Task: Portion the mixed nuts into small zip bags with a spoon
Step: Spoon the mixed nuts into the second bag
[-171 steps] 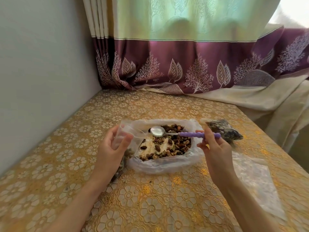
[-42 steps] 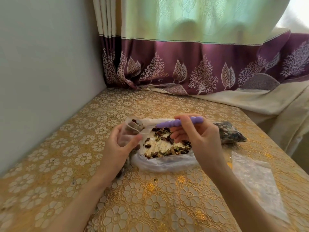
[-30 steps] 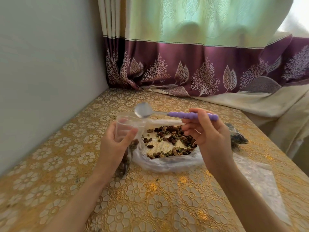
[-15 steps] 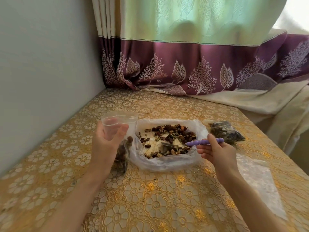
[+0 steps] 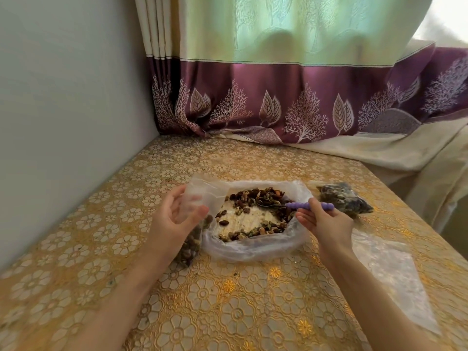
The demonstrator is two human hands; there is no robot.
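Note:
Mixed nuts (image 5: 255, 196) lie on a plate inside a large clear plastic bag (image 5: 253, 247) at the table's middle. My right hand (image 5: 324, 224) grips a spoon by its purple handle (image 5: 307, 205); the bowl is dug into the nuts at the pile's right side. My left hand (image 5: 177, 219) holds a small zip bag (image 5: 192, 239) upright by its open mouth, just left of the big bag. The lower half of this small bag holds nuts and rests on the table.
A filled, dark small zip bag (image 5: 344, 200) lies right of the big bag. Empty clear zip bags (image 5: 392, 279) lie flat near the table's right edge. A wall stands on the left, a curtain (image 5: 278, 102) hangs behind the gold floral tablecloth (image 5: 228, 312).
The spoon tipped nuts into the small bag, then came back down to the right and dug into the nut pile. My left hand keeps the small bag's mouth open.

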